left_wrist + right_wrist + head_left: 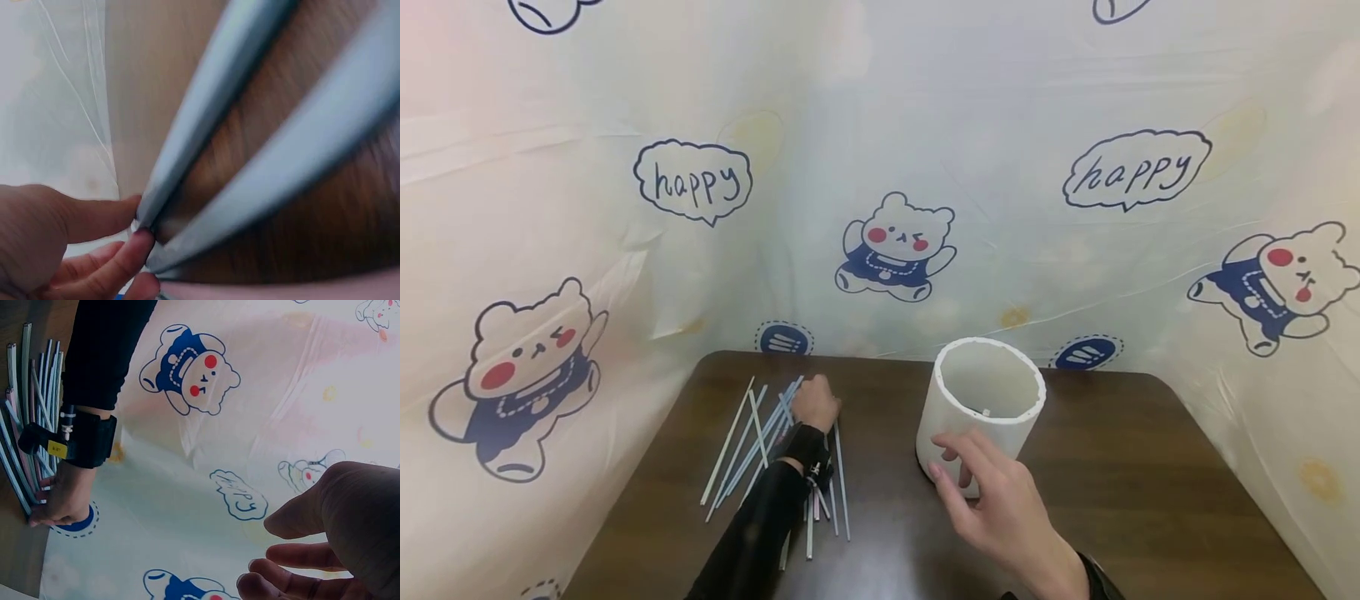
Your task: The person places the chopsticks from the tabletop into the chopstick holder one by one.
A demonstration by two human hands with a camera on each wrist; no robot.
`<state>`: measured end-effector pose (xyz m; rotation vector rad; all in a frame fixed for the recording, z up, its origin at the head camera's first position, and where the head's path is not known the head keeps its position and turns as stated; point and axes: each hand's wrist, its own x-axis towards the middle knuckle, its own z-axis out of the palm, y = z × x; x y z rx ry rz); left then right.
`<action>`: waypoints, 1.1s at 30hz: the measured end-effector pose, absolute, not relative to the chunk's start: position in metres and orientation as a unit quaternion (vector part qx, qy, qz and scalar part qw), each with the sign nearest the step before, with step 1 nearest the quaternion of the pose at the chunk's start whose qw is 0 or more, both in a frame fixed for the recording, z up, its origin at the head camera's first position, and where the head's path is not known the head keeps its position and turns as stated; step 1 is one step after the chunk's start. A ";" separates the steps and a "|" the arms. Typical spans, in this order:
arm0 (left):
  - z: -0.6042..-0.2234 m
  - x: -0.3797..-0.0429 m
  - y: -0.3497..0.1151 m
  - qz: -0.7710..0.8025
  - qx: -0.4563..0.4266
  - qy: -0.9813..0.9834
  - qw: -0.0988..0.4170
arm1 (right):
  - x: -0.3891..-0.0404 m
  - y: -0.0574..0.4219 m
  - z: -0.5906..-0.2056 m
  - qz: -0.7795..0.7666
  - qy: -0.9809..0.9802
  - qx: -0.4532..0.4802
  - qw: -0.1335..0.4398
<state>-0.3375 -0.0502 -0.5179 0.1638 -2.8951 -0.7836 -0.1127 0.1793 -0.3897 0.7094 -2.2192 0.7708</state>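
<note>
Picking up seems the step in hand: through blur, the left hand appears to pinch a blue stick by its end, over the table; the right hand, fingers apart, hovers by the white cylinder; next calls for a clean lift

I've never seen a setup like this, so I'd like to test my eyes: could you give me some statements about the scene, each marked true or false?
1. The left hand pinches a pale blue stick. True.
2. The right hand is gripping a stick. False: its fingers hold nothing.
3. In the head view, the loose sticks lie to the left of the white container. True.
4. The white container is lying on its side. False: it stands upright on the table, open end up.
5. All the sticks are inside the container. False: many lie on the table.
6. The word "happy" appears on the backdrop. True.
</note>
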 end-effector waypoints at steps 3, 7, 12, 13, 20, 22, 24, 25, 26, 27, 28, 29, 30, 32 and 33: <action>-0.519 -0.337 -0.048 -0.259 0.064 -0.962 0.060 | -0.113 0.180 -0.392 0.291 -0.851 0.271 0.342; -0.517 -0.337 -0.045 -0.256 0.070 -0.962 0.056 | -0.114 0.181 -0.394 0.286 -0.853 0.271 0.344; -0.515 -0.337 -0.043 -0.248 0.072 -0.964 0.055 | -0.113 0.181 -0.394 0.287 -0.856 0.266 0.337; -0.515 -0.337 -0.043 -0.248 0.074 -0.964 0.053 | -0.112 0.181 -0.394 0.288 -0.857 0.265 0.335; -0.508 -0.340 -0.045 -0.295 0.084 -0.952 0.014 | -0.112 0.184 -0.397 0.289 -0.862 0.256 0.328; -0.505 -0.340 -0.045 -0.314 0.088 -0.945 0.004 | -0.113 0.186 -0.398 0.289 -0.860 0.258 0.333; -0.501 -0.339 -0.045 -0.336 0.099 -0.937 -0.007 | -0.113 0.187 -0.398 0.290 -0.859 0.257 0.334; -0.498 -0.339 -0.045 -0.348 0.102 -0.932 -0.013 | -0.113 0.188 -0.398 0.291 -0.859 0.257 0.334; -0.495 -0.338 -0.045 -0.362 0.103 -0.926 -0.021 | -0.113 0.188 -0.398 0.293 -0.859 0.256 0.334; -0.491 -0.338 -0.046 -0.379 0.104 -0.919 -0.029 | -0.113 0.189 -0.398 0.294 -0.858 0.257 0.335; -0.487 -0.337 -0.047 -0.396 0.105 -0.911 -0.039 | -0.113 0.189 -0.397 0.294 -0.857 0.256 0.336; -0.483 -0.337 -0.048 -0.415 0.105 -0.903 -0.047 | -0.113 0.190 -0.397 0.295 -0.857 0.255 0.337; -0.479 -0.336 -0.049 -0.440 0.101 -0.891 -0.055 | -0.113 0.190 -0.397 0.295 -0.857 0.255 0.338; -0.470 -0.333 -0.052 -0.485 0.098 -0.866 -0.070 | -0.114 0.191 -0.397 0.295 -0.858 0.250 0.339; -0.464 -0.331 -0.053 -0.505 0.092 -0.855 -0.074 | -0.114 0.192 -0.396 0.295 -0.858 0.248 0.339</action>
